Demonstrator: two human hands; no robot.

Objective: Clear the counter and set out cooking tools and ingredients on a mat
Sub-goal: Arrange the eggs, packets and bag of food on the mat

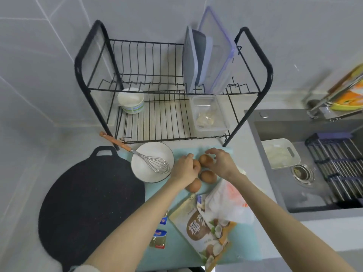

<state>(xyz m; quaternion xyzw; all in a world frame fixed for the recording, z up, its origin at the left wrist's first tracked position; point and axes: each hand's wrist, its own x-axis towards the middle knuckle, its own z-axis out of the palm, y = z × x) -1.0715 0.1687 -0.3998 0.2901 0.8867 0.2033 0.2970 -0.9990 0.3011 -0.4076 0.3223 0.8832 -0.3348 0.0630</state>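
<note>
While brown oval eggs (208,176) are grouped on the pale-blue mat (176,250), three o'clock of the white ceramic bowl (145,169), one is clasped in the curled left hand (185,169), the right hand (223,163) slack-fingered above another; gentle, spaced placement is advised.

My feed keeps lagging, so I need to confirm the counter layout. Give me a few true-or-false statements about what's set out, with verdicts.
1. The metal whisk rests in the white ceramic bowl. True.
2. The round black griddle pan sits on the light teal mat. False: it lies on the counter, left of the mat.
3. The left hand holds a brown egg. True.
4. The coconut-print bag stands upright beside the bowl. False: it lies flat on the mat, nearer the person than the eggs.
</note>
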